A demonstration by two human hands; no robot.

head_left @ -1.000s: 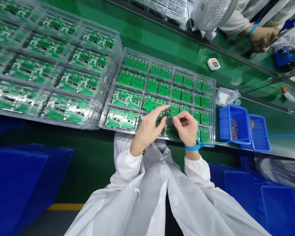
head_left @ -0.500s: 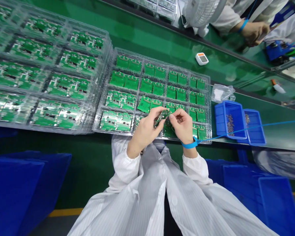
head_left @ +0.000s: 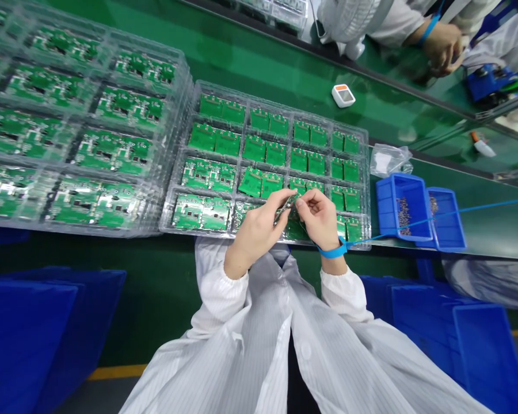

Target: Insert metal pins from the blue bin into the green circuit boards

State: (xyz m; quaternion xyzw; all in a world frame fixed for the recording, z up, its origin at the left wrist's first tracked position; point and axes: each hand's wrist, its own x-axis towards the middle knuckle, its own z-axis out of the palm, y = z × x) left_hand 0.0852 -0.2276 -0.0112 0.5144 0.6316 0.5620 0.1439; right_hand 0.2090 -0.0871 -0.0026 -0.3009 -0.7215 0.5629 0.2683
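Tilted up between my hands is a green circuit board (head_left: 288,206), with its far corner near my right fingertips. My left hand (head_left: 261,225) grips it between thumb and fingers. The thumb and index finger of my right hand (head_left: 317,217) are pinched together against the board's edge; whatever small part is between them is hidden. A blue band circles my right wrist. Both hands are over the front of a clear plastic tray (head_left: 170,201), whose compartments hold green boards in pairs, some plain side up and others with components showing.
At left stands a stack of clear trays (head_left: 153,221) with more boards. Right of my tray are a blue bin (head_left: 386,201) of small metal parts, a second blue bin (head_left: 453,230) and a plastic bag (head_left: 388,160). A white timer (head_left: 343,96) lies behind. Across the bench, another person's hands work near a fan (head_left: 349,20).
The board has turned more edge-on between my fingers, and my right fingertips have shifted slightly left along it. The camera view has moved a little. Across the bench, the other person's hand has shifted.
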